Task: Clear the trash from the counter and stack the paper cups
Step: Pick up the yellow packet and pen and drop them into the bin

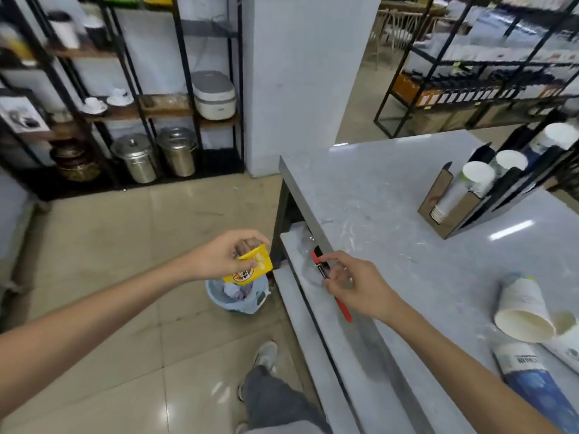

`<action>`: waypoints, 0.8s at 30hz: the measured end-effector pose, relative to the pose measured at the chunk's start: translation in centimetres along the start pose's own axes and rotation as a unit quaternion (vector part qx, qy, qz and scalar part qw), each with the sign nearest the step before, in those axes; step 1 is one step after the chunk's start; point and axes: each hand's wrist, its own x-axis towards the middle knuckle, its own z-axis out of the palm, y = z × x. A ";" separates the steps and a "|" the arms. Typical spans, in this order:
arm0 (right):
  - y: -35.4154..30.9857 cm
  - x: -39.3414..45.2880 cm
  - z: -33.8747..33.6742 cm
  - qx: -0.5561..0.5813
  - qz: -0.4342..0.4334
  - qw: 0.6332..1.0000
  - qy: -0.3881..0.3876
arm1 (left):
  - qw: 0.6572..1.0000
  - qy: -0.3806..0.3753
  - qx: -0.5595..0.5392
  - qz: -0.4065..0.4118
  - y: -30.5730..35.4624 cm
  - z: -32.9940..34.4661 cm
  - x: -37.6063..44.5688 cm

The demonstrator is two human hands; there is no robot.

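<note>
Left hand point(224, 258) at frame centre, fingers pinched on a yellow wrapper point(252, 266) directly above the bin point(236, 296) on the floor. Right hand point(352, 285) just right of centre, at the counter point(391, 198) edge, fingers closed on a red pen point(343, 308) and clear plastic. Toppled paper cups point(523, 311) at lower right.

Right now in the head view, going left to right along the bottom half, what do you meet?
left hand holding a yellow packet → trash bin on the floor below it → right hand with a red and black pen → tipped paper cup on the counter.
</note>
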 end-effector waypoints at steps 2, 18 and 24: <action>-0.2 1.9 0.8 -0.016 -0.014 1.000 -0.014 | 1.000 0.014 0.006 -0.014 -1.6 -1.1 -0.2; 2.6 18.7 10.3 -0.038 0.023 0.999 -0.030 | 0.986 0.030 -0.011 -0.165 -14.7 -6.4 5.4; 4.3 22.7 14.6 -0.002 0.090 0.995 -0.034 | 0.974 0.003 -0.026 -0.227 -20.1 -5.8 7.8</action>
